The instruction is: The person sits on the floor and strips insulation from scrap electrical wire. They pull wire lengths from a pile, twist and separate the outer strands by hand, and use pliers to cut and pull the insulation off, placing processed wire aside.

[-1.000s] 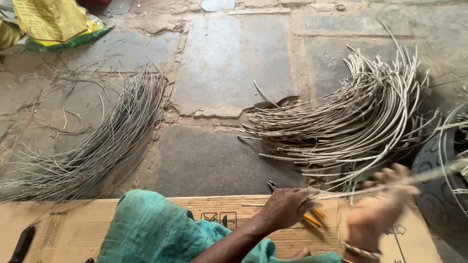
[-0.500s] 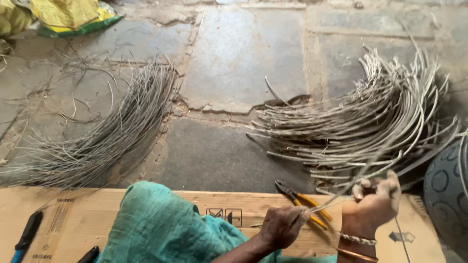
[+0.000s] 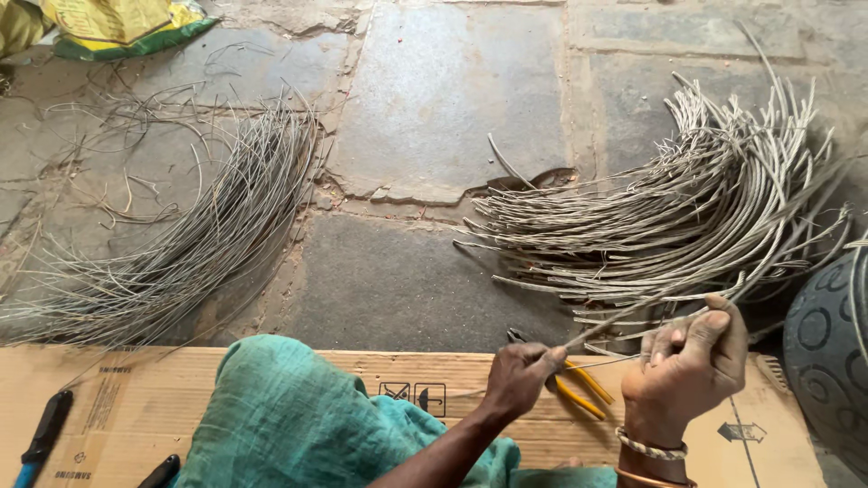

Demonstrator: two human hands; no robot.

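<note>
My left hand [image 3: 517, 380] pinches the near end of a grey wire [image 3: 624, 318] just above a sheet of cardboard [image 3: 136, 398]. My right hand [image 3: 692, 361], with bangles at the wrist, grips the same wire further along, its fingers curled round it. The wire slants up to the right, towards a big curved pile of thick grey wires [image 3: 687, 217] on the stone floor. Yellow-handled pliers [image 3: 583, 390] lie on the cardboard between and below my hands, held by neither.
A pile of thinner bare strands [image 3: 199, 244] fans over the floor at left. Teal cloth [image 3: 298, 416] covers my knee. A blue-handled tool [image 3: 41, 438] and a black handle [image 3: 163, 472] lie at bottom left. A dark round vessel [image 3: 827, 334] stands at right, a yellow sack [image 3: 117, 23] at top left.
My right hand has come down from a blurred swing and steadied on the wire. My left hand, first by the pliers, now pinches the wire's end; the pliers lie still.
</note>
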